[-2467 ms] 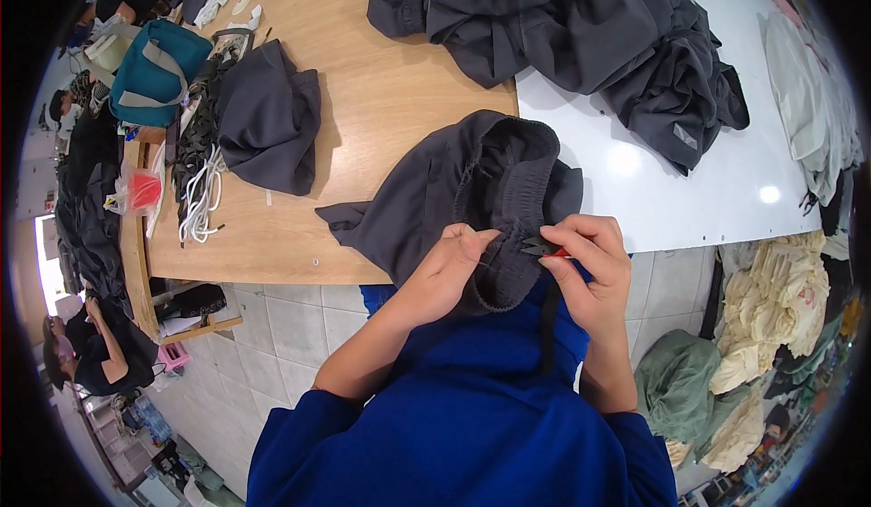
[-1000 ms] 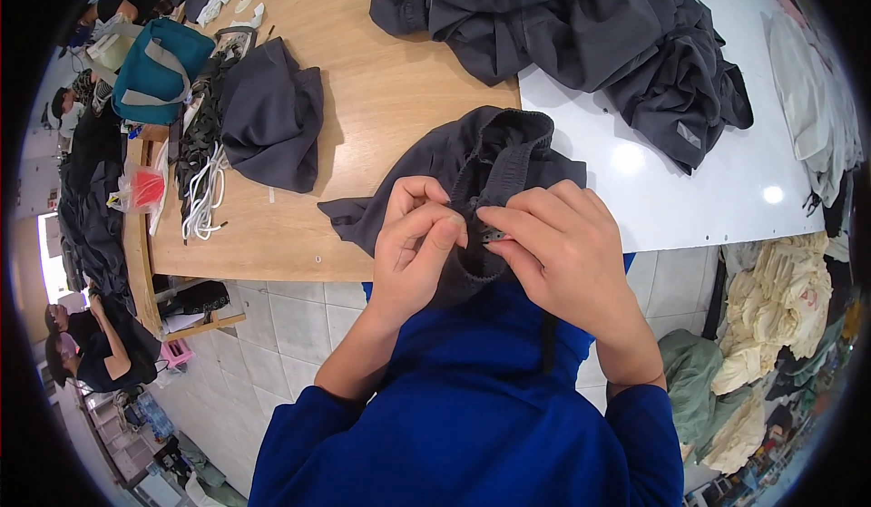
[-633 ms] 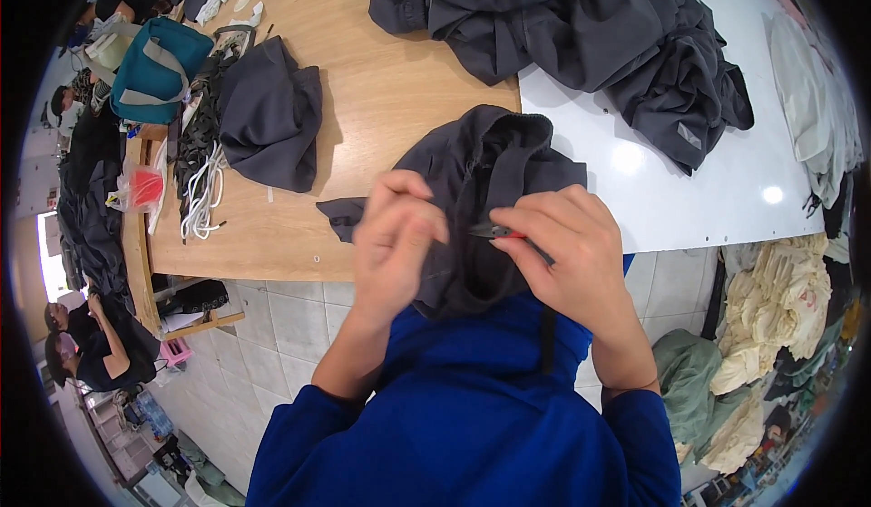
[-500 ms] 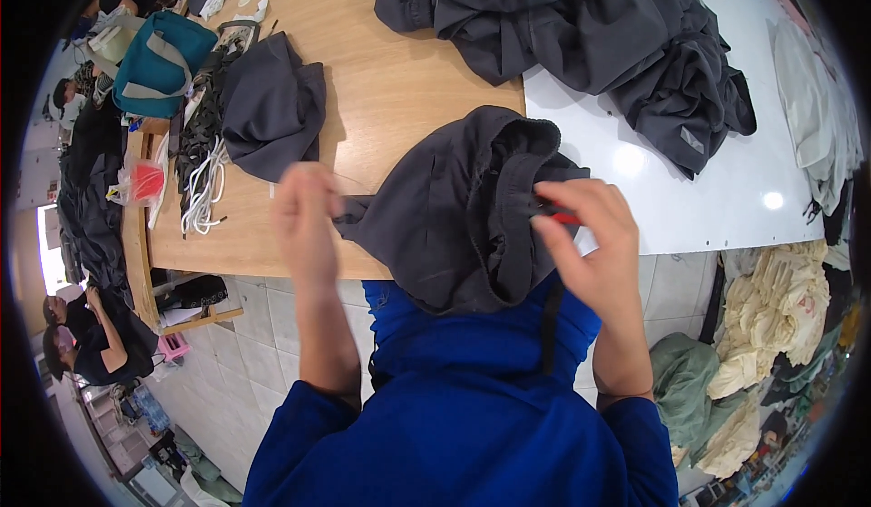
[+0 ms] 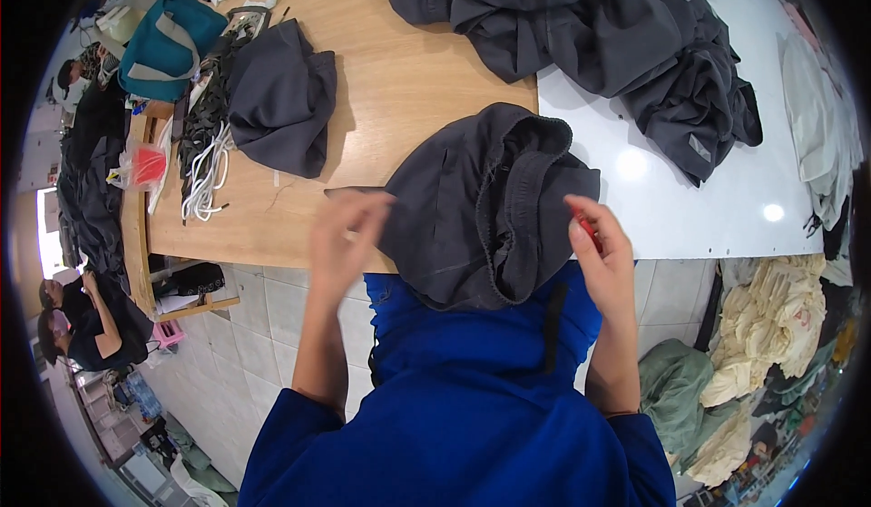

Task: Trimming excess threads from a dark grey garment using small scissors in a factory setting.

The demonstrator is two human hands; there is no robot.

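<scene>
A dark grey garment (image 5: 426, 212) with a gathered, elasticated band (image 5: 522, 208) lies bunched over the table's near edge, in front of my body. At its left end is my left hand (image 5: 343, 239), thumb and fingers bent toward the cloth. Motion smears those fingers, so whether they grip the fabric is unclear. Just off the garment's right side, my right hand (image 5: 603, 253) is closed around a small red-handled tool (image 5: 588, 229). Most of that tool is hidden by the thumb and palm.
Another dark grey piece (image 5: 283, 99) lies at the left, beside white cords (image 5: 207, 180) and a teal bag (image 5: 168, 49). A heap of dark grey garments (image 5: 581, 26) fills the back right. Cream cloth (image 5: 767, 316) is piled at right below the table; people sit at far left.
My left hand has come down and right toward the garment. My right hand has drawn back from the band, moving slightly right and down with the red-handled tool.
</scene>
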